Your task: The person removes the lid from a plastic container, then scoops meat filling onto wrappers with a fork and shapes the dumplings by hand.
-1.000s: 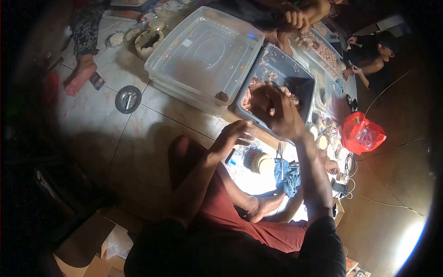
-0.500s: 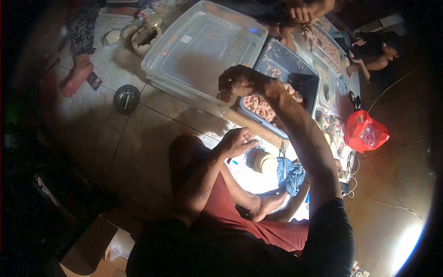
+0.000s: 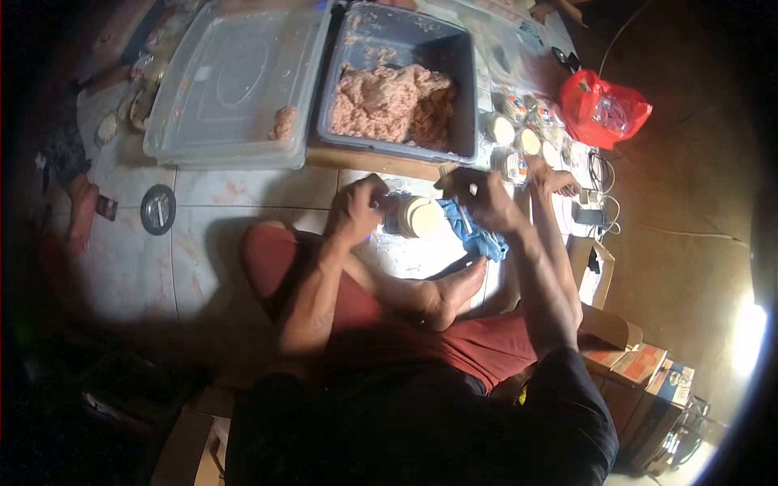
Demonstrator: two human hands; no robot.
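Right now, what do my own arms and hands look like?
Short black sleeves leave the left forearm and right forearm bare, the left with a faint dark marking. The left hand and right hand wear no gloves; no watch shows.

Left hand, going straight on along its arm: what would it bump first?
Probably the wooden board in front of the gray tub, but the left hand might pass above it; its height is unclear.

minced meat (image 3: 389,97) lies in the tub (image 3: 460,89), with the box (image 3: 235,155) left of it and the jar (image 3: 423,217) before it.
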